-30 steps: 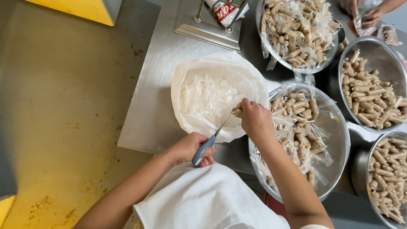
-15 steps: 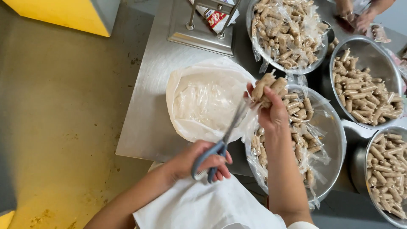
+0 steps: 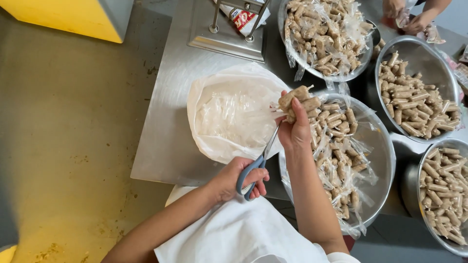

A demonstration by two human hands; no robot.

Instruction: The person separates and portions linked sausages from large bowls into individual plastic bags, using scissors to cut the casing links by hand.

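Four round steel bowls of short brown sticks crowd a metal table: one (image 3: 292, 58) at the top, one (image 3: 385, 160) in the middle, one (image 3: 438, 63) at right and one (image 3: 419, 195) at lower right. One pair of blue-handled scissors (image 3: 256, 165) is in view, along with one white bag (image 3: 214, 117) of clear film and one raised clear packet of sticks (image 3: 297, 100).

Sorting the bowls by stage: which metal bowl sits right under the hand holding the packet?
The near-centre bowl, part-filled with plastic-wrapped pieces; the right hand is above its left rim. The other three lie farther right or back.
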